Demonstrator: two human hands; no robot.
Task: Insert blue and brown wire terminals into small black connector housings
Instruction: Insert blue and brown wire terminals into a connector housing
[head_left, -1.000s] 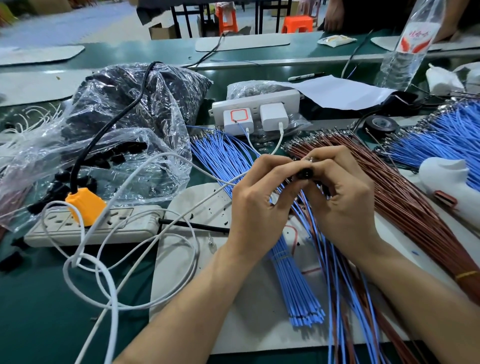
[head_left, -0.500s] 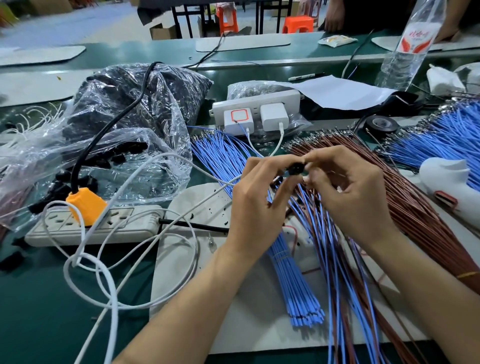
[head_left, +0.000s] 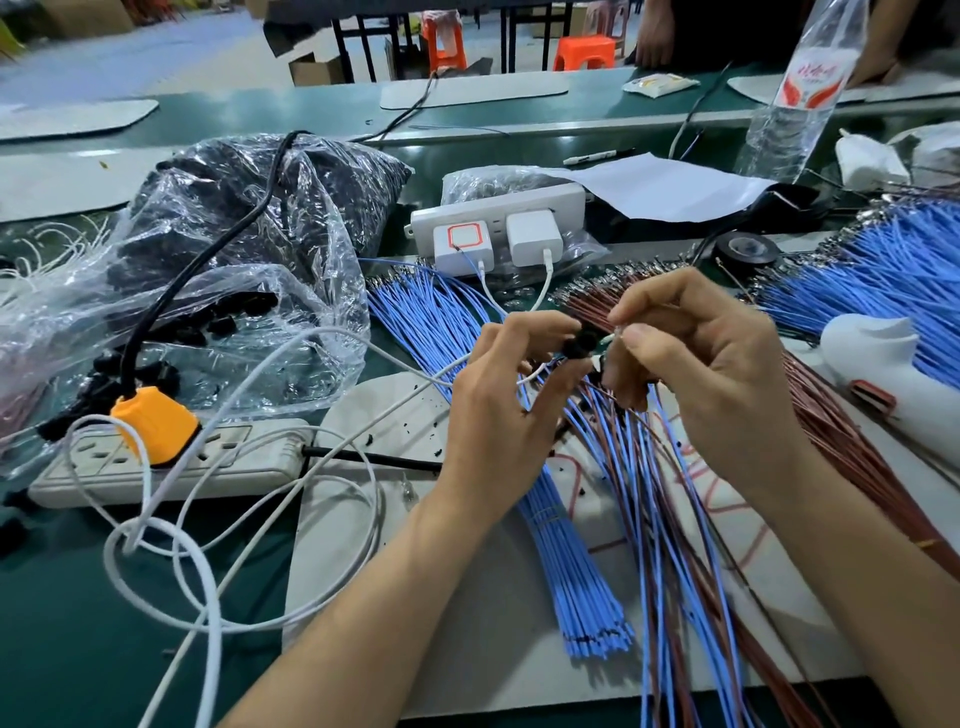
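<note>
"Black housing (head_left: 584, 343): which hand has it?"

"My left grip (head_left: 498, 410). Thumb and forefinger pinch it, held up off the desk (head_left: 62, 649)."

"And the terminal?"

"Just right of the housing. I cannot tell whether the two are touching. My right grip (head_left: 706, 384) pinches the wire close behind the metal terminal (head_left: 613, 335), whose tip points left at the housing. Its long axis runs right to left, roughly in line with the housing's mouth."

"Blue or brown?"

"I cannot tell; my fingers hide the insulation. The blue bundle (head_left: 566, 545) lies below the housing, towards me, and the brown bundle (head_left: 841, 431) lies to its right."

"So what next?"

"I'd judge a short push leftward from the right grip, while the left braces the housing. If the terminal tilts, it may catch at the mouth."
</note>
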